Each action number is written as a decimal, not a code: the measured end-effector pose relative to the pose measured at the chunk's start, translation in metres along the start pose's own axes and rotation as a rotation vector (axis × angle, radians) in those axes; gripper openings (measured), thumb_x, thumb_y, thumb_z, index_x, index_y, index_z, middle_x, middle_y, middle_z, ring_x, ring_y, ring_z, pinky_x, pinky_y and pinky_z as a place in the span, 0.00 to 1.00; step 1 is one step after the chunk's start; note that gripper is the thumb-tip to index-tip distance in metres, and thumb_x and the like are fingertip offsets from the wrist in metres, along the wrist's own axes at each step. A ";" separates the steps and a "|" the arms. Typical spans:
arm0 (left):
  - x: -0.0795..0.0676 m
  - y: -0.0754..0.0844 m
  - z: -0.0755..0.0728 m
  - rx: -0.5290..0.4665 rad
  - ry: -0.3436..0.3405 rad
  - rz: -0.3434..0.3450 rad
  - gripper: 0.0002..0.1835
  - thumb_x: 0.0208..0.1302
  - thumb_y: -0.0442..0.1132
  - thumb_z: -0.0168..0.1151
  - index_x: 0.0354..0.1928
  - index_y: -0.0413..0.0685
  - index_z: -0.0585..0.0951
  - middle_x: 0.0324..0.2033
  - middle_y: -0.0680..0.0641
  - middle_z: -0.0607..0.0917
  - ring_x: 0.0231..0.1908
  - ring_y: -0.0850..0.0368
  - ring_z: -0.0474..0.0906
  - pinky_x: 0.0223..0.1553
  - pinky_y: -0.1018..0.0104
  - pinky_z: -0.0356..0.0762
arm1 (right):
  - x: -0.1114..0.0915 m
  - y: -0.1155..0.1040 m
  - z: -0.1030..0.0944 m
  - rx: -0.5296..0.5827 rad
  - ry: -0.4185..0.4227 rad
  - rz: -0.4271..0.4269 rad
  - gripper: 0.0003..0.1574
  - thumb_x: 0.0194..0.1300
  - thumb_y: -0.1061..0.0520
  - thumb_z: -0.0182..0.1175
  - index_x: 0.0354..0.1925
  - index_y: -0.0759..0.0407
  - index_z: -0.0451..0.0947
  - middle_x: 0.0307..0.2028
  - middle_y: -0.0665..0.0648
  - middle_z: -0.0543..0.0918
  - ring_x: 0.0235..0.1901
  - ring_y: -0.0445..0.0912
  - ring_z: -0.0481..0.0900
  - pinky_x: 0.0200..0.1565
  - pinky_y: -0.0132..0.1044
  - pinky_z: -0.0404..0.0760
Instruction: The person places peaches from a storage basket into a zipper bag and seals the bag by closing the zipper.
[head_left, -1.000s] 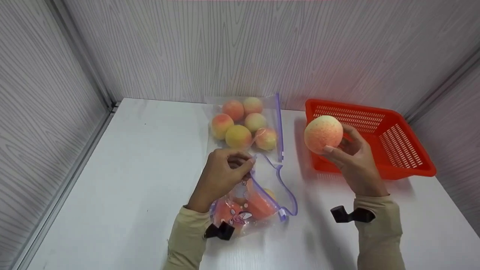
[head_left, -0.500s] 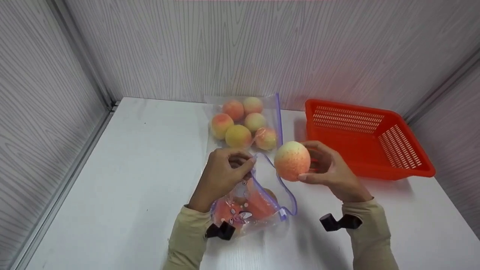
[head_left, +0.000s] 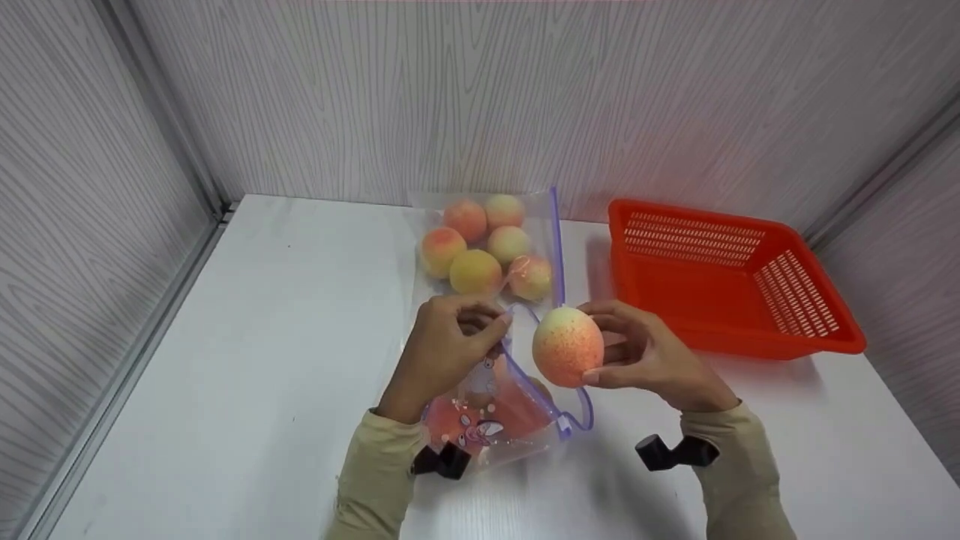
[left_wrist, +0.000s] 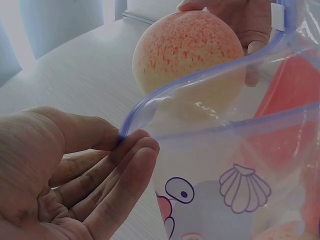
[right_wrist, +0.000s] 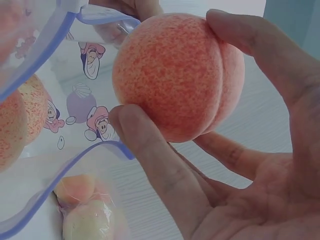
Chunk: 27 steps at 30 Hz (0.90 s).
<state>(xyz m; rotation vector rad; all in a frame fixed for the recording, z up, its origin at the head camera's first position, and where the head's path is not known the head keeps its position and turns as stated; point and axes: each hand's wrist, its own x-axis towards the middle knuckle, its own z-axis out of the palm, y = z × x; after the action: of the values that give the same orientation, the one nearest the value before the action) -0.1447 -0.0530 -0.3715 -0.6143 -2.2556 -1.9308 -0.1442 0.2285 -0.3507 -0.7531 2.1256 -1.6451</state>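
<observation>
My left hand (head_left: 442,351) pinches the purple zip rim of a clear zip bag (head_left: 531,384) printed with cartoon figures, between thumb and fingers. The mouth of this bag gapes towards the right, and peaches (right_wrist: 35,107) show inside it in the right wrist view. With thumb and fingertips, my right hand (head_left: 651,364) holds a peach (head_left: 567,349), pale yellow and speckled pink-red, over the opening. Seen from the left wrist, the peach (left_wrist: 190,50) is partly behind the bag's near rim. In the right wrist view its crease faces the palm.
Behind the hands lies a second clear zip bag (head_left: 557,240) with several peaches (head_left: 476,272) in it, its purple zip along the right side. A red plastic basket (head_left: 697,289) with slotted walls stands at the right, and no peach shows in it. Wood-grain panels (head_left: 360,97) enclose the white table (head_left: 225,345).
My right hand has carried the peach from in front of the basket leftwards and down to the bag's mouth. The left hand has kept its pinch on the rim and barely moved.
</observation>
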 end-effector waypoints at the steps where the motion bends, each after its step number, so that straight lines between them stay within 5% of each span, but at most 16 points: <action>1: 0.000 0.000 0.000 0.000 0.002 -0.001 0.05 0.67 0.33 0.66 0.38 0.38 0.87 0.27 0.48 0.88 0.25 0.58 0.85 0.30 0.64 0.87 | 0.000 0.000 0.000 -0.013 0.000 0.012 0.40 0.58 0.63 0.72 0.66 0.60 0.69 0.58 0.66 0.78 0.46 0.63 0.86 0.48 0.54 0.86; 12: 0.000 -0.002 0.000 0.018 0.036 0.022 0.04 0.66 0.31 0.66 0.37 0.37 0.87 0.27 0.48 0.88 0.23 0.59 0.85 0.28 0.64 0.86 | 0.001 -0.002 0.006 -0.136 0.043 0.080 0.34 0.63 0.55 0.70 0.66 0.53 0.73 0.59 0.60 0.79 0.47 0.58 0.85 0.51 0.51 0.85; 17: 0.000 -0.001 0.000 0.027 0.049 0.036 0.05 0.66 0.32 0.66 0.37 0.36 0.87 0.26 0.48 0.88 0.23 0.59 0.85 0.27 0.64 0.86 | -0.001 0.000 0.007 -0.108 0.010 0.084 0.27 0.68 0.58 0.66 0.64 0.56 0.76 0.59 0.61 0.79 0.47 0.58 0.85 0.53 0.49 0.84; 22: 0.001 0.001 0.000 0.026 0.064 0.045 0.05 0.66 0.33 0.67 0.36 0.37 0.88 0.27 0.49 0.88 0.26 0.60 0.85 0.30 0.65 0.86 | -0.003 -0.001 0.005 -0.019 0.040 0.009 0.20 0.73 0.63 0.59 0.61 0.66 0.76 0.53 0.67 0.80 0.46 0.63 0.86 0.51 0.51 0.85; 27: 0.000 0.001 -0.002 0.028 0.071 0.037 0.05 0.66 0.33 0.67 0.37 0.37 0.87 0.27 0.49 0.88 0.25 0.60 0.86 0.31 0.65 0.86 | -0.005 -0.003 0.003 -0.071 0.129 -0.081 0.15 0.72 0.66 0.58 0.56 0.66 0.78 0.38 0.63 0.80 0.30 0.55 0.82 0.38 0.43 0.88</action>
<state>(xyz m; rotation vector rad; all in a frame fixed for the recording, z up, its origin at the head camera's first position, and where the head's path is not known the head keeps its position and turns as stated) -0.1451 -0.0544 -0.3705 -0.5711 -2.2085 -1.8704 -0.1374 0.2286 -0.3485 -0.7837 2.2809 -1.7099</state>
